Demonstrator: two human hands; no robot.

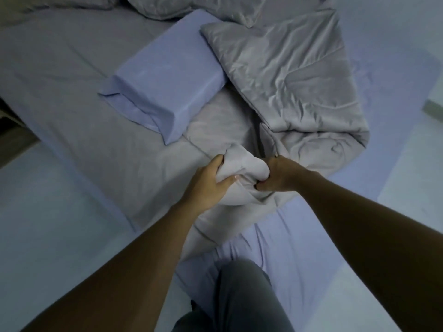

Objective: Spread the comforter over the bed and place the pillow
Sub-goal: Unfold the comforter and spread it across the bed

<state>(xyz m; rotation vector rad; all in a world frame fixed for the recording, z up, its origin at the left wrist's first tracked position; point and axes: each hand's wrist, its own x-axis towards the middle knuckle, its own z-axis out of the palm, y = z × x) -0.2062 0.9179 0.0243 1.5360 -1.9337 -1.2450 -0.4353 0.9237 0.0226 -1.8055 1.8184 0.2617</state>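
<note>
A grey comforter [294, 77] lies crumpled and folded over itself on the right side of the bed, with more of it bunched at the far end. A blue, block-shaped pillow [165, 77] lies across the bed, partly resting on the comforter's flat lower layer. My left hand [206, 185] and my right hand [275, 174] are both closed on a bunched corner of the comforter near the bed's near end, close together, the fabric bulging between them.
The bed [55, 68] carries a grey-blue sheet, bare on the left. Pale floor [43, 226] lies to the left and right of the bed. My knee in grey trousers [242, 295] rests at the near edge on the sheet. A dark edge of furniture [9, 135] shows at far left.
</note>
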